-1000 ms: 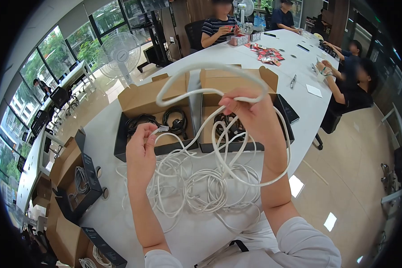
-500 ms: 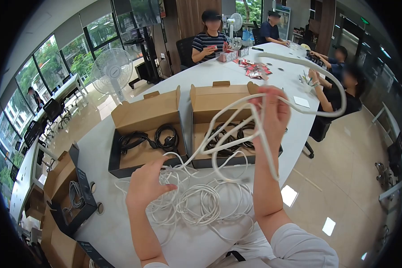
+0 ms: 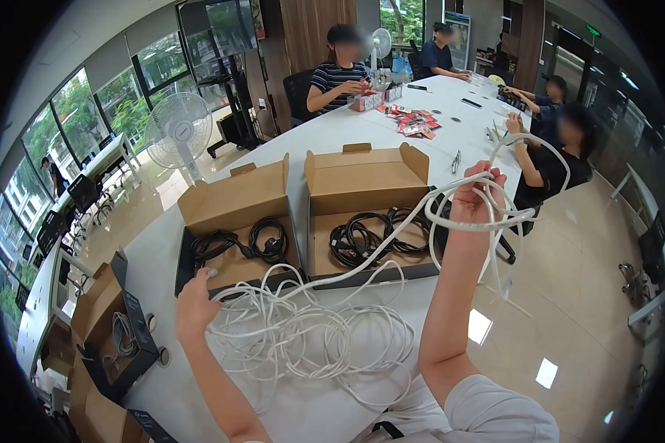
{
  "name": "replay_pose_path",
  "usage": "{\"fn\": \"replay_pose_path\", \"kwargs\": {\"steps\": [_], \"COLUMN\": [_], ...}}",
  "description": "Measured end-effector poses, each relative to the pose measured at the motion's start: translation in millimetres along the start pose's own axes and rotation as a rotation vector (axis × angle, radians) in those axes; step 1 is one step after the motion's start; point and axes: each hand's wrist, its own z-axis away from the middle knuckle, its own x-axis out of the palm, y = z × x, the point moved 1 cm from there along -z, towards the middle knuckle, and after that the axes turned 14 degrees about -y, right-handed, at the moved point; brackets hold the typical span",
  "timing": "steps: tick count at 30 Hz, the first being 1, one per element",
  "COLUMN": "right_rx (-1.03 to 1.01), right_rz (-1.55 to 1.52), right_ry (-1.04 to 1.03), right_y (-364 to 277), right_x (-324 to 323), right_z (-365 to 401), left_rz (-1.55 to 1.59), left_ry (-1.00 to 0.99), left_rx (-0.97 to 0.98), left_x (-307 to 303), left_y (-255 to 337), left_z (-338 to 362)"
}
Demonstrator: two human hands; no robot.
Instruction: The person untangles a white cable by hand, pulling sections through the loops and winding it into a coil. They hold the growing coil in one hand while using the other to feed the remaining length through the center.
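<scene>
My right hand [image 3: 480, 193], raised at the right beyond the table edge, is closed around loops of a white cable [image 3: 488, 225]. One strand of it runs down left to a loose tangle of white cables [image 3: 303, 340] on the table in front of me. My left hand [image 3: 194, 306] is at the left side of this tangle, fingers curled, with a small pale plug [image 3: 212, 273] at its fingertips. Part of its grip is hidden. Just beyond are two open cardboard boxes holding coiled black cables [image 3: 270, 240] and more black cables [image 3: 369, 238].
Left of the table, an open box [image 3: 118, 347] holds a grey coiled cable. Red packets [image 3: 414, 122] lie farther along the white table [image 3: 273, 159], with tweezers [image 3: 457, 161] nearer. Several people sit around it. A white fan [image 3: 177, 129] stands behind at left.
My right hand has moved right and slightly down with the white cable, drawing a strand longer. My left hand has shifted left and slightly down. The tangle has spread.
</scene>
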Motion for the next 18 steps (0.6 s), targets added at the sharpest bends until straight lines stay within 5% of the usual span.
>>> {"fn": "replay_pose_path", "kwargs": {"steps": [2,5,8,11,14,18], "right_rx": [0.040,0.101,0.132,0.208,0.269,0.332], "right_rz": [-0.040,-0.120,-0.070,-0.127,-0.185,-0.236], "right_ry": [0.024,0.017,0.024,0.004,-0.018,-0.045], "right_y": [4,10,14,13,14,15], "right_x": [10,14,16,11,10,9], "right_z": [3,7,11,9,9,9], "left_rz": [0.156,-0.066,-0.050,-0.007,0.378,0.196], "left_ry": [-0.141,0.155,0.137,-0.187,-0.469,-0.466], "left_rx": [0.150,0.333,0.422,0.803,1.019,0.828], "left_x": [-13,-16,-16,-21,-8,15], "left_y": [12,46,72,87,96,102], "left_z": [12,30,45,57,49,35]}}
